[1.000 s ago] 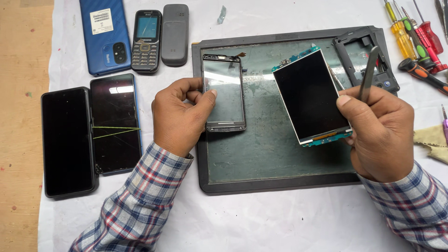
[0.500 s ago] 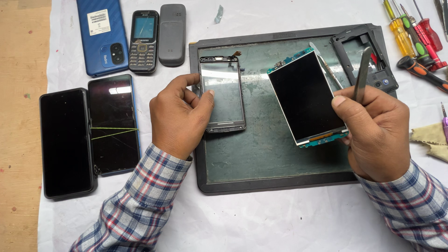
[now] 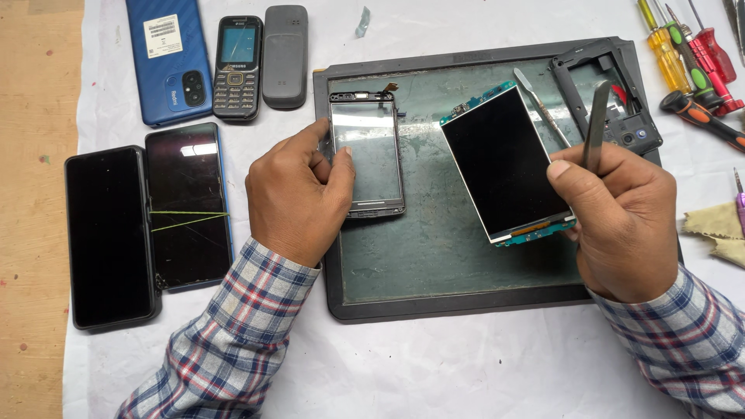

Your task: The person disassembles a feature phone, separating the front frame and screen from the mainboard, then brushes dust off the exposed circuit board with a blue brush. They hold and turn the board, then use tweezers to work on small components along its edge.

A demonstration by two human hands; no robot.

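My left hand (image 3: 299,194) grips a clear touch panel (image 3: 369,151) with a dark frame by its left edge, over the dark work mat (image 3: 434,271). My right hand (image 3: 621,221) holds a black display module (image 3: 504,163) with a green circuit board behind it, tilted up off the mat. The same hand also pinches a thin metal pry tool (image 3: 596,124) that points upward between the fingers. The two parts are apart, side by side above the mat.
A black phone frame (image 3: 613,97) and a second flat tool (image 3: 543,109) lie at the mat's far right. Screwdrivers (image 3: 691,62) sit at the top right, a yellow cloth (image 3: 718,229) at the right edge. Several phones lie left: two black slabs (image 3: 147,225), a blue one (image 3: 167,58), two keypad phones (image 3: 260,62).
Both hands with their parts have drifted slightly leftward in view; the display module is tilted a little more upright. Grips are unchanged.
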